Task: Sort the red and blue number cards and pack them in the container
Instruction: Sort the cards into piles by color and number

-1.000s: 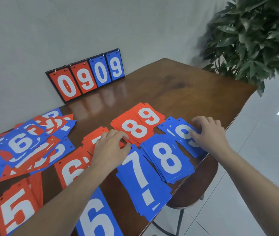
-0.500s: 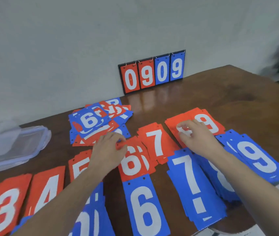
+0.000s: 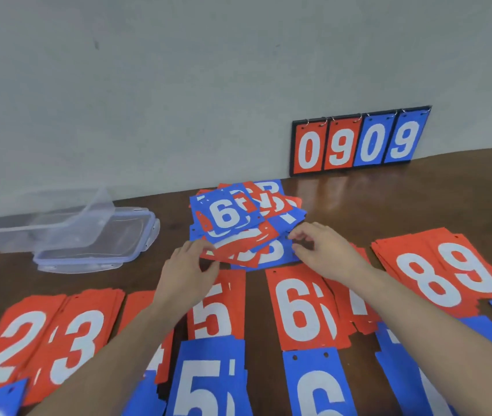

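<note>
Our left hand (image 3: 189, 265) pinches the near left edge of the mixed pile of cards (image 3: 246, 226), thumb and fingers closed on a red card, while our right hand (image 3: 322, 253) reaches the pile's right edge with fingers curled; we cannot tell if it grips anything. Around the pile on the wooden table (image 3: 418, 199) lie sorted red stacks (image 3: 442, 274) and, nearer us, blue stacks (image 3: 208, 382). Left of the pile sits the clear container (image 3: 37, 232) with its lid (image 3: 100, 250), and a scoreboard (image 3: 358, 141) leans on the wall.
</note>
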Demonstrator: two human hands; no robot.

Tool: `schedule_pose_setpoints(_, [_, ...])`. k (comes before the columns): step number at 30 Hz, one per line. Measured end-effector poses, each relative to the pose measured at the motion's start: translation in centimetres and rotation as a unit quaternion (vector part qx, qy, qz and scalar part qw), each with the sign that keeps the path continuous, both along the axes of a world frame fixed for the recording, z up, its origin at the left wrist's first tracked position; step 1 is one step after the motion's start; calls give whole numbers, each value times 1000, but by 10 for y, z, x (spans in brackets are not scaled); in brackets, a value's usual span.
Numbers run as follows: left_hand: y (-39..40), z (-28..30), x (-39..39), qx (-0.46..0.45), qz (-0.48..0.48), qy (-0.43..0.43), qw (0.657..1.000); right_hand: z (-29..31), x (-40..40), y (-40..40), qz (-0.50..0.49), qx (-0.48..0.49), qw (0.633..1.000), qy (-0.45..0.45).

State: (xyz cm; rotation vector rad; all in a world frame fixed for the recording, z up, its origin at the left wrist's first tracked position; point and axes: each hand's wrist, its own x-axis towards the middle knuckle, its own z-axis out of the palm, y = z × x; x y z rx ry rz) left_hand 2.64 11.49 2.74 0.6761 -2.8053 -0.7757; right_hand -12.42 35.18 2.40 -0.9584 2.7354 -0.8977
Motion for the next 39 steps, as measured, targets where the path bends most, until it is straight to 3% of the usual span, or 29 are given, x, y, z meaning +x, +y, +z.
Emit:
schedule_pose_setpoints(8, [-22, -4, -42, 29, -11, 16, 999, -7, -36, -46, 16, 37, 999, 1])
schedule_pose_setpoints(14, [-32, -8, -81, -28, -84, 30, 996, -12, -48, -67, 48, 128, 989, 52])
schedule_pose_setpoints(17, [-40, -16, -93, -69, -112, -2, 991, -15, -54, -66, 56, 202, 974, 81])
schedule_pose_setpoints(21, [-52, -28, -93, -136, -131, -40, 981, -19, -64, -53, 28, 261, 958, 112])
schedule_pose_setpoints(24, [-56, -29, -85, -138, -127, -33, 982, -18, -74, -44, -1, 284, 954, 92])
schedule_pose_setpoints(30, [-57, -22, -76, -134, -112, -16, 985, -9, -81, -42, -86, 259, 955, 118])
schedule_pose_setpoints(33, [-55, -23, -77, -102, -73, -8, 992, -12, -75, -52, -107, 197, 972, 64])
schedule_pose_setpoints(39, [-55, -31, -82, -69, -40, -88, 993, -17, -68, -61, -114, 171, 978, 44])
